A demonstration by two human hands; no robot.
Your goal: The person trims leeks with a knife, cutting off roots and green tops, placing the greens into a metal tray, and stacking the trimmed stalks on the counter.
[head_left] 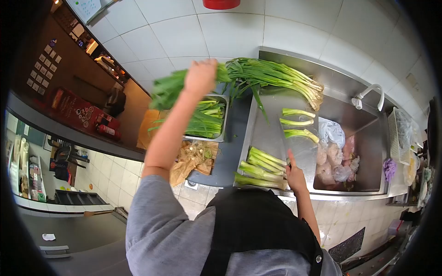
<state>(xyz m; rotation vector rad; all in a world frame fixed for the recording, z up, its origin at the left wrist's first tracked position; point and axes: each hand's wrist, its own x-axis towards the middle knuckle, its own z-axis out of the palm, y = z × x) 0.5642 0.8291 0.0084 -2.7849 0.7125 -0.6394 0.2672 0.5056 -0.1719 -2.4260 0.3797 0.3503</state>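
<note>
My left hand (201, 76) is closed around a bundle of spring onion leaves (171, 89), raised over a steel pan (224, 118) that holds more cut greens (209, 122). The bundle is slightly blurred. On the steel drainboard, my right hand (295, 178) is curled, its index finger stretched forward; what lies under it is hard to make out. Thick pale spring onion stalks (262, 170) lie just left of it. Several short stalk pieces (298, 122) rest farther up the board. Behind them lies a large bunch of spring onions (281, 78), roots to the right.
To the right, a sink (368, 179) contains bagged pale food (332, 158) under a curved faucet (370, 94). A white basket (399, 138) and a purple scrubber (390, 169) are beyond it. Root trimmings (199, 154) lie on brown paper below the pan.
</note>
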